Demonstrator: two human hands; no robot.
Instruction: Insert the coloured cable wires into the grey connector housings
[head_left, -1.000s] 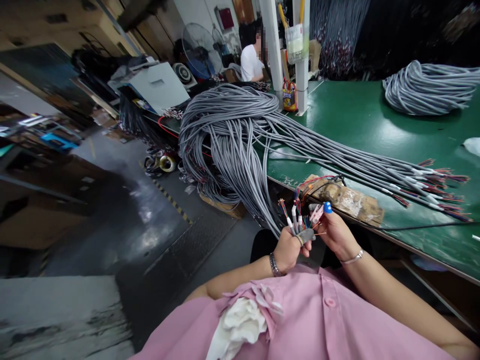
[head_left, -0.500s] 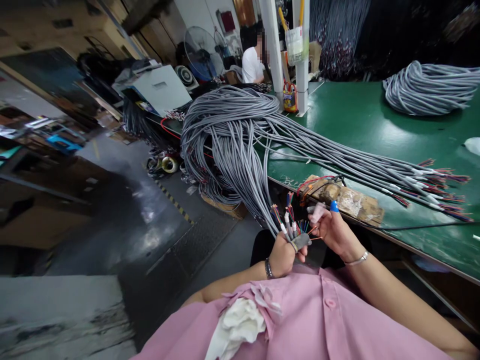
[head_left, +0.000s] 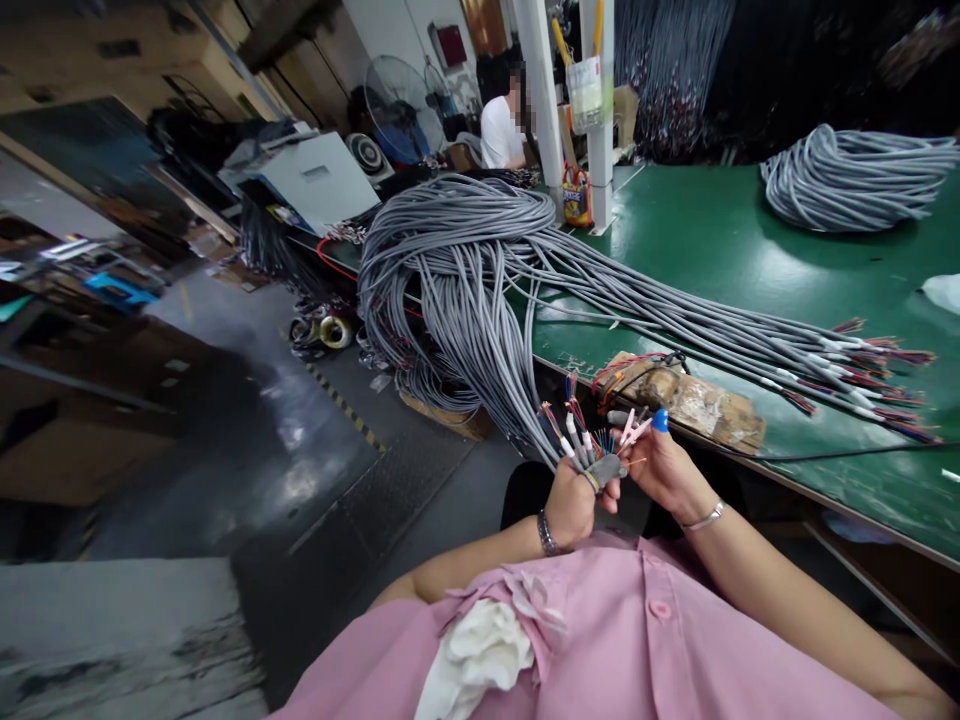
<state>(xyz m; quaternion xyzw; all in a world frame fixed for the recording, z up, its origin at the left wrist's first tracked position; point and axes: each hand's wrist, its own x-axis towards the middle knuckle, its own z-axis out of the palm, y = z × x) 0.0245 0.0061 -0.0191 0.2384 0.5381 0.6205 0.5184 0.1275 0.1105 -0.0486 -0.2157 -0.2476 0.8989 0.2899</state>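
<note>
Clenched round at least three gray cables (head_left: 577, 441), my left hand (head_left: 571, 505) seems to bunch them so their coloured wires (head_left: 552, 415) splay within reach of my right hand (head_left: 667, 476), which pinches one pink tool (head_left: 631, 433) and wears one blue fingertip cap (head_left: 660, 420). Both hands are just before the tabletop (head_left: 712, 235), which bears one wooden block (head_left: 716, 408) near its edge and one cable coil (head_left: 855, 180) farther back

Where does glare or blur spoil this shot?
Head view: pale glare on the green tabletop and the grey floor; background at upper right nearly black; boxes at far left dim and smeared; coiled grey cables fairly crisp, but coloured wire ends by the left hand too small to tell apart singly.
</note>
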